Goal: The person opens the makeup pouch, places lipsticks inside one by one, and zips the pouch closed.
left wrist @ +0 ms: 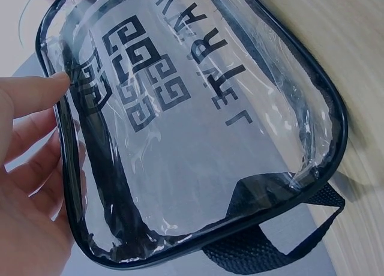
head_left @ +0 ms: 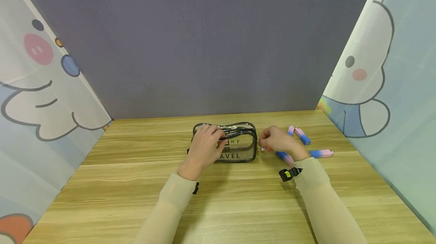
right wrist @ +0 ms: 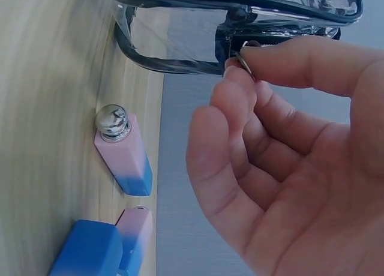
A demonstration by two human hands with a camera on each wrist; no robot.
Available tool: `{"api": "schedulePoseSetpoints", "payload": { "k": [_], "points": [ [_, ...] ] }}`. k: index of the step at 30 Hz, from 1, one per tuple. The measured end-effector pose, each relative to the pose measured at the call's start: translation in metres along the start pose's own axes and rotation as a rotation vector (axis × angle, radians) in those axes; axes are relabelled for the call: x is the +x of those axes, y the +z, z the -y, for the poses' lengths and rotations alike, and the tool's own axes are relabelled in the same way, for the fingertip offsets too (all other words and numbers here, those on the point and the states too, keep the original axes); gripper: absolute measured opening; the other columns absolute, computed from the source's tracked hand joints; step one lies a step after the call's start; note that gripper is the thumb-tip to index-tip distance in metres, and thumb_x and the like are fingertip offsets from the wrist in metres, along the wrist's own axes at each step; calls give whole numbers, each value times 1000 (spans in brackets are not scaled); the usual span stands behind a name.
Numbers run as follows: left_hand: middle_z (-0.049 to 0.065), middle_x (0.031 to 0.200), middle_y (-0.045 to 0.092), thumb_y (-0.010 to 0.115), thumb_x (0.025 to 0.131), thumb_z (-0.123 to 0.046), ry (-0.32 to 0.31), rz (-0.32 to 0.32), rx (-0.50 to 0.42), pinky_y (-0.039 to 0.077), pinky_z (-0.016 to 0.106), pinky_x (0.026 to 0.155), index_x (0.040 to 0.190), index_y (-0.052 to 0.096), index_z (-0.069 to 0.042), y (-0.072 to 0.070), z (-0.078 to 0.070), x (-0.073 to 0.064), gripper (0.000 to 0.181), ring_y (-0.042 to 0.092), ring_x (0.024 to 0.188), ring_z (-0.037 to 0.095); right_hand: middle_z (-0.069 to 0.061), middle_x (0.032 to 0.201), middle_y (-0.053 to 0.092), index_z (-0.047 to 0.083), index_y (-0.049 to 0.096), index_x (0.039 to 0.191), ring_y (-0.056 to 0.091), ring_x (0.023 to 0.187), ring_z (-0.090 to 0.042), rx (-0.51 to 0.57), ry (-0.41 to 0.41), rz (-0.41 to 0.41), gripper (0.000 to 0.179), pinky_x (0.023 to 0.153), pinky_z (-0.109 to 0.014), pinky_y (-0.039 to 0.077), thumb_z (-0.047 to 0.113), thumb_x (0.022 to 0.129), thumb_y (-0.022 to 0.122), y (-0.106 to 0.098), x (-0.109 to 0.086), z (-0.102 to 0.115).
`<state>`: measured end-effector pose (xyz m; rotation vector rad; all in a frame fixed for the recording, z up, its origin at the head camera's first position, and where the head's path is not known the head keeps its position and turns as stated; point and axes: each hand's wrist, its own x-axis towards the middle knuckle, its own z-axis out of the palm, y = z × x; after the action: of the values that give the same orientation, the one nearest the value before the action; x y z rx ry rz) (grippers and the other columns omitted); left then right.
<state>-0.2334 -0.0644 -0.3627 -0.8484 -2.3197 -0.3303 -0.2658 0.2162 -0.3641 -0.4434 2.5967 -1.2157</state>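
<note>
A clear plastic travel pouch [head_left: 240,152] with black piping and black lettering stands upright on the table. My left hand [head_left: 204,143] lies over its upper left part; in the left wrist view the thumb and fingers [left wrist: 33,96] grip its black-piped edge. At the pouch's right end, my right hand [head_left: 277,139] pinches a small metal zip pull [right wrist: 245,65] between thumb and forefinger. Close below that hand in the right wrist view lies a square pink-and-blue tube [right wrist: 123,153] with a silver ball top.
Several more pink-and-blue tubes lie to the right, among them one tube [head_left: 302,136] behind the right hand and another tube [head_left: 321,154] near the right wrist. A black fabric loop [left wrist: 258,252] sticks out from the pouch's end. A grey panel [head_left: 218,47] stands behind the wooden table [head_left: 136,198].
</note>
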Motion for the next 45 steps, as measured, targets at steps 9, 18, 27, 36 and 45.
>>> {"api": "schedulePoseSetpoints", "payload": {
  "k": [9, 18, 27, 36, 45],
  "points": [
    [1, 93, 68, 82, 88, -17, -3, -1, -1, 50, 42, 83, 90, 73, -13, 0, 0, -1, 10, 61, 86, 22, -14, 73, 65, -9, 69, 93, 57, 60, -15, -31, -10, -1, 18, 64, -45, 56, 1, 87, 56, 2, 3, -4],
    [3, 94, 68, 81, 88, -16, 8, 7, -27, 51, 42, 84, 91, 74, -11, -1, 1, 1, 9, 62, 88, 23, -15, 74, 65, -8, 69, 92, 58, 60, -15, -30, -1, -3, 16, 64, -45, 56, 1, 88, 56, 2, 4, -6],
    [2, 93, 68, 82, 87, -15, 28, -2, -44, 51, 42, 85, 91, 74, -12, -1, 4, 2, 9, 62, 88, 23, -17, 77, 66, -10, 68, 95, 58, 61, -15, -10, 9, 3, 17, 65, -45, 56, 1, 89, 56, 2, 4, -5],
    [3, 93, 69, 84, 85, -14, 30, -10, -34, 51, 45, 85, 90, 73, -12, -2, 9, -2, 12, 63, 90, 25, -17, 77, 66, -9, 69, 95, 59, 61, -16, -11, 14, 2, 17, 66, -45, 56, 2, 90, 57, 3, 3, -4],
    [3, 94, 67, 84, 85, -15, 20, -10, -23, 48, 39, 78, 91, 72, -10, -9, 17, -8, 14, 60, 90, 24, -15, 74, 66, -9, 69, 95, 58, 60, -15, -17, 8, -3, 18, 66, -45, 57, 2, 89, 56, 2, 3, -5]
  ]
}}
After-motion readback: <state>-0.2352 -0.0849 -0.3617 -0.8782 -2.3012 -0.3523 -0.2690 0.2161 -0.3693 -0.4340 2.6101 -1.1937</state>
